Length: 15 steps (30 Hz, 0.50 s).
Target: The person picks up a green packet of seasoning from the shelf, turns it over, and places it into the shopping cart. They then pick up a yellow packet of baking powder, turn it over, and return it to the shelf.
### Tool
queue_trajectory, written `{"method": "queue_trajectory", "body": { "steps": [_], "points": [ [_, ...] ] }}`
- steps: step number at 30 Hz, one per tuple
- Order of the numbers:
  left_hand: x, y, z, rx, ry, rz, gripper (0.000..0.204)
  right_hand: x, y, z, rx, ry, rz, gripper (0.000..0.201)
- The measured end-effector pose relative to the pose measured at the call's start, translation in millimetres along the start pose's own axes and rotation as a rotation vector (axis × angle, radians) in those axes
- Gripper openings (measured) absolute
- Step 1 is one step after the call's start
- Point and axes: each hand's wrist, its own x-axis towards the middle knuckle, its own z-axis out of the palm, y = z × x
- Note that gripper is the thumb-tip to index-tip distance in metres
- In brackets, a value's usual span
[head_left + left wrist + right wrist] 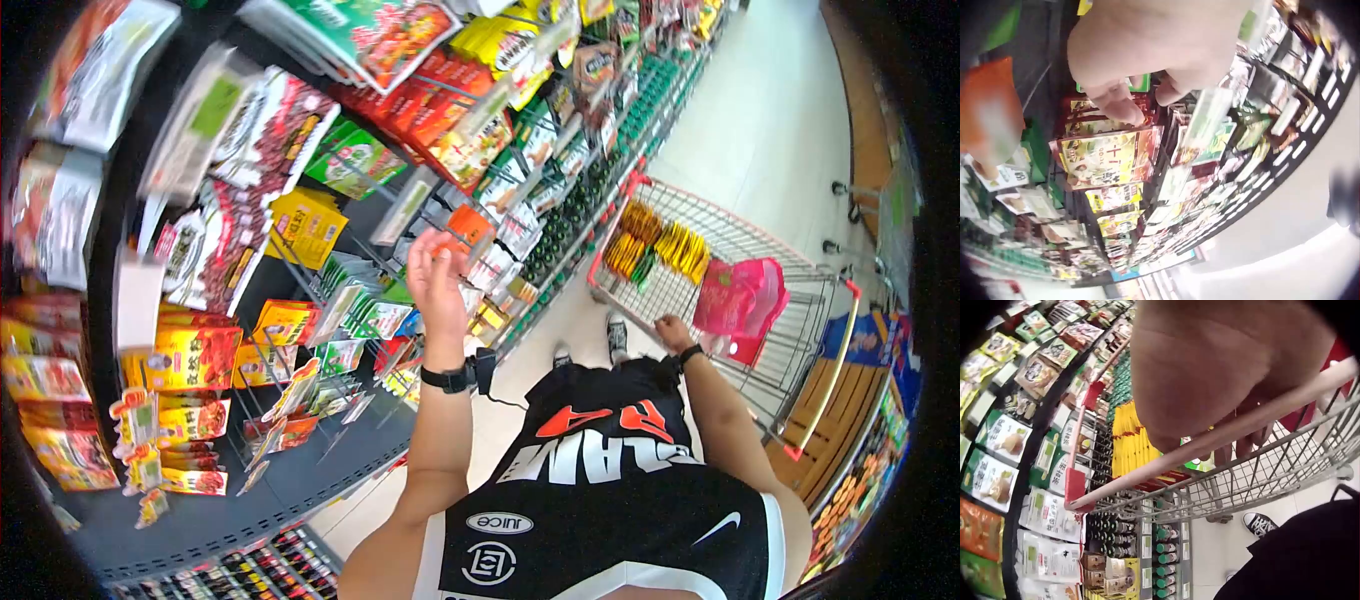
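My left hand [437,285] is raised at the shelf rack, fingers loosely bent, close to a small orange packet [470,226] in the head view. In the left wrist view its fingertips [1127,111] lie right at the top edge of a red and yellow food packet [1107,157] hanging in a row; the thumb stands apart. Low on the right, my right hand [674,331] grips the side rail of a wire shopping cart [800,262]. The right wrist view has its fingers [1244,445] curled over the pink rail [1200,447]. Yellow packets [682,250] and a pink bag [742,298] lie in the cart.
Hanging seasoning packets [185,355] crowd the dark rack on the left. Green-capped bottles [1166,557] line the lower shelves beside the cart. A pale tiled floor [745,110] runs ahead, with wooden slatted display stands [770,425] on the right.
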Motion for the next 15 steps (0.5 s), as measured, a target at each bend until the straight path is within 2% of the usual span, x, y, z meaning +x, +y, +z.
{"method": "queue_trajectory", "body": {
  "steps": [2, 3, 4, 5, 7, 10, 13, 15],
  "points": [
    [29, 4, -22, -0.237, 0.111, -0.086, 0.028, -10, -2, 2, -0.075, 0.074, -0.103, 0.033],
    [48, 0, -39, -0.359, 0.161, -0.133, 0.027, -12, 0, 3, -0.026, 0.091, -0.076, 0.033],
    [74, -12, -67, -0.517, 0.086, -0.184, 0.032, -18, -2, 6, -0.076, 0.222, -0.176, 0.032],
    [96, -15, -79, -0.566, 0.128, -0.239, 0.030, -25, -3, 10, -0.126, 0.352, -0.278, 0.032],
    [127, -11, -89, -0.658, 0.205, -0.356, 0.026, -36, 0, 17, -0.141, 0.424, -0.318, 0.034],
    [146, 5, -77, -0.617, 0.341, -0.272, 0.021, -68, -17, 22, -0.187, 0.467, -0.315, 0.033],
    [173, -8, -100, -0.629, 0.202, -0.281, 0.028, -84, -23, 27, -0.219, 0.449, -0.259, 0.034],
    [178, -12, -103, -0.632, 0.207, -0.301, 0.035, -89, -23, 25, -0.270, 0.417, -0.248, 0.036]
  ]
}}
